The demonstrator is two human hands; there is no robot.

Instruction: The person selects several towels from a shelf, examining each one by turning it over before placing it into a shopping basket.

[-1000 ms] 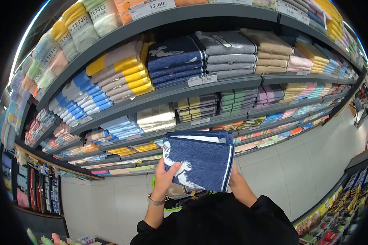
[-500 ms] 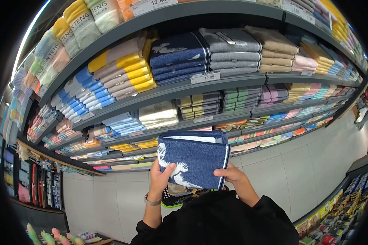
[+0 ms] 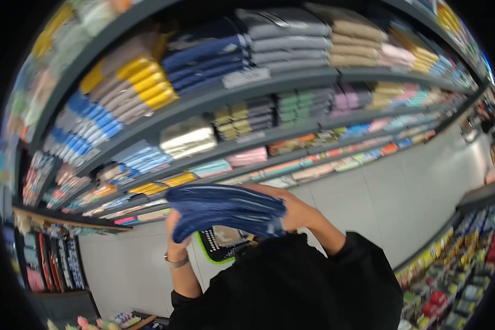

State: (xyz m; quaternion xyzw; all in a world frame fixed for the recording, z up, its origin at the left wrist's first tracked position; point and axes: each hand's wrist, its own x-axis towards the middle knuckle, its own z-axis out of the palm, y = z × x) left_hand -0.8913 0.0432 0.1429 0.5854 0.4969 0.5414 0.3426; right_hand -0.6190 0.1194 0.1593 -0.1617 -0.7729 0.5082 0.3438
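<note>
A navy blue towel (image 3: 225, 209), folded and blurred by motion, is held between my two hands in front of my body. My left hand (image 3: 176, 228) grips its left end, the fingers partly hidden by the cloth. On the other end, my right hand (image 3: 296, 210) is closed round the towel's edge. The towel's layers face me as bunched, curved folds. Below it, a black basket with a green rim (image 3: 217, 258) shows partly, with a brownish item (image 3: 229, 235) inside.
Shelves (image 3: 308, 81) of folded towels curve across the front. A navy towel stack (image 3: 206, 60) sits beside a grey stack (image 3: 289, 41). Tiled floor (image 3: 363, 187) runs below. Another display (image 3: 451, 275) of small packaged goods stands at the right.
The towel has gone from lying flat with its white pattern showing to being bunched and turned edge-on. Both hands have shifted left and up a little, and the view has moved.
</note>
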